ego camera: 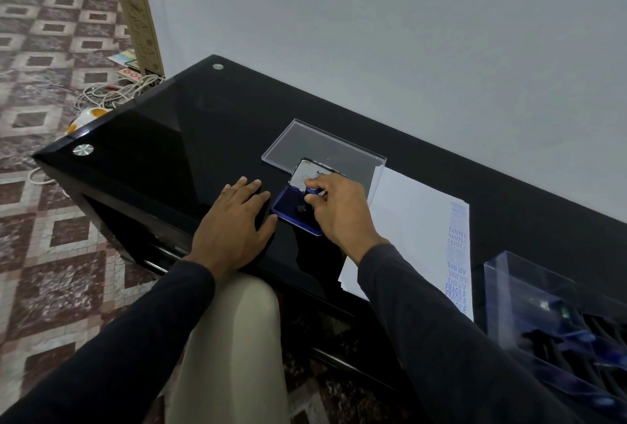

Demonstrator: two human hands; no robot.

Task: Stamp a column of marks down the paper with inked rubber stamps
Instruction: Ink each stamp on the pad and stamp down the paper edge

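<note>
Two hands are seen above a glossy black glass table (163,138). A small blue-handled rubber stamp (310,191) is pinched between the curled fingers and thumb of the right hand (339,210), and its dark lower end is held down in the open blue ink pad tray (286,211). The hinged lid of the ink pad (307,172), silver-edged with a white printed label inside, stands tilted up behind the tray, partly hidden by the fingers. The left hand (234,223) is laid flat on the table just beside the tray, its fingers straight and spread, with the fingertips at the tray's left edge; whether they touch it cannot be told. A shallow clear plastic lid (305,142) lies flat on the table just behind the ink pad. To the right of the right hand a white sheet of paper (410,213) rests on the table, with further sheet edges visible beneath it. Down its far right edge a column of blue stamped marks (458,264) is printed; the words SAMPLE, AIR MAIL and FRAGILE can be read, each repeated, while the topmost marks are too faint to read. At the right edge of the view a clear plastic box (529,291) holds several blue and black stamps, seen only in blur. Both arms are covered by dark long sleeves (451,332), and a knee in pale trousers (234,332) is seen below the table edge. A patterned tile floor with tangled white cables (112,93) lies to the left.
</note>
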